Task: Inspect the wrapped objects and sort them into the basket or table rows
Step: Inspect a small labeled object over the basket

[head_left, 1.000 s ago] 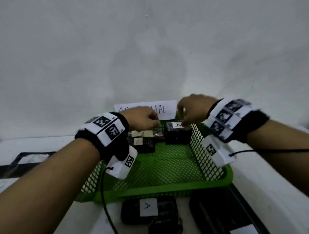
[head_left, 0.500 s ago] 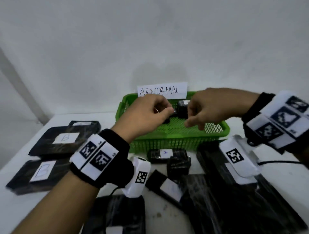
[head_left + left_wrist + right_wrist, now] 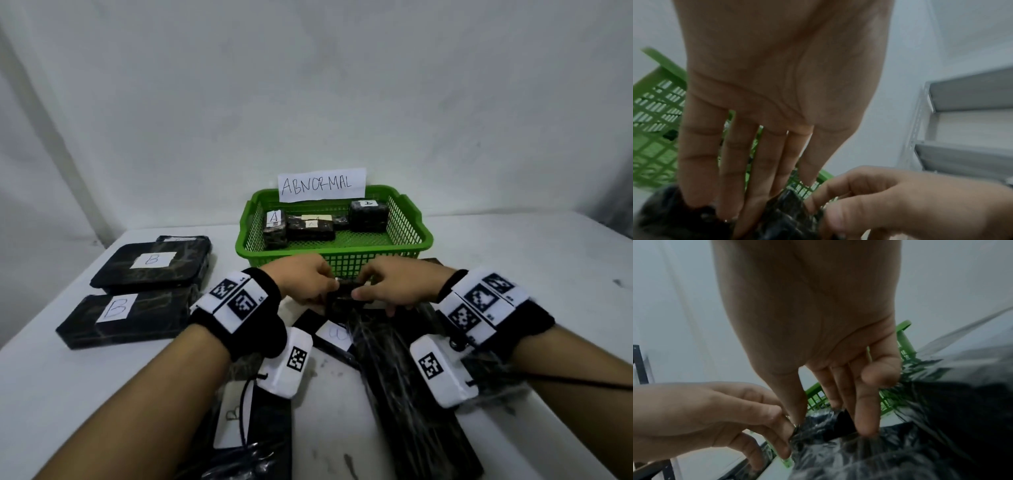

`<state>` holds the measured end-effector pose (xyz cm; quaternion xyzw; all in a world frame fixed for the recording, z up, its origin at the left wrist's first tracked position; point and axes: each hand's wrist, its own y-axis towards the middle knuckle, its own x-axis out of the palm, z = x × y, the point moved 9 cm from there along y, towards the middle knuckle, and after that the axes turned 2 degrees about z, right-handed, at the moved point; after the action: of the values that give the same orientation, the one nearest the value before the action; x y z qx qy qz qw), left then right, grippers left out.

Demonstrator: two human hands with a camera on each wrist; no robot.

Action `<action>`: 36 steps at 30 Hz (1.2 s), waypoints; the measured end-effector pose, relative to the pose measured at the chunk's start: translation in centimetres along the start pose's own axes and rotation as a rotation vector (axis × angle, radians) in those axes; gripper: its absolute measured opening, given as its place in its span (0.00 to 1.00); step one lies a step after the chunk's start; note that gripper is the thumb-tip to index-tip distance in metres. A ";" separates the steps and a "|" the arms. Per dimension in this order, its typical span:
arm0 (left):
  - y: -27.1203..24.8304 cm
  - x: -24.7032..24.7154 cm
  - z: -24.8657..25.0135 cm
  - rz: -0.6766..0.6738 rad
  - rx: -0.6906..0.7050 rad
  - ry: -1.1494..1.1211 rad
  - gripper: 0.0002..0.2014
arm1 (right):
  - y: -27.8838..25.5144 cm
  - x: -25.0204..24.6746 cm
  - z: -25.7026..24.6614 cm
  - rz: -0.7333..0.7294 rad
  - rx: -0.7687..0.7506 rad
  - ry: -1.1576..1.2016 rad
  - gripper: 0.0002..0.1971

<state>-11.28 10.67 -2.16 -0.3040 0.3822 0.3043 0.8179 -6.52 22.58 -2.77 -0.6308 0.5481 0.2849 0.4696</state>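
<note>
Both hands have withdrawn from the green basket (image 3: 334, 246), where four wrapped items marked A now lie, and have dropped to a small black wrapped block (image 3: 344, 296) on the worktop (image 3: 61, 377) just in front of it. The left hand (image 3: 301, 279) and right hand (image 3: 397, 286) each pinch this block at opposite ends. Judgement: previous item sorted as abnormal; inspection of the next begins.
</note>
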 end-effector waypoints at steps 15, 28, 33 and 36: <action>-7.4 -6.7 -2.0 0.509 0.155 -0.832 0.12 | -4.2 -6.1 -6.0 0.476 -0.508 0.783 0.35; -5.5 -7.0 -3.6 0.441 0.271 -0.906 0.23 | -1.2 -6.4 -7.1 0.455 -0.515 0.936 0.13; -5.9 -8.3 -4.1 0.531 0.306 -0.860 0.16 | -0.1 -5.2 -8.5 0.258 -0.451 0.783 0.13; -6.2 -9.1 -4.4 0.573 0.317 -0.830 0.11 | 0.0 -4.5 -9.0 0.138 -0.446 0.846 0.14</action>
<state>-13.46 1.16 4.52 0.0860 0.1354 0.5487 0.8205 -8.94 16.40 4.75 -0.7387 0.6572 0.1445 0.0386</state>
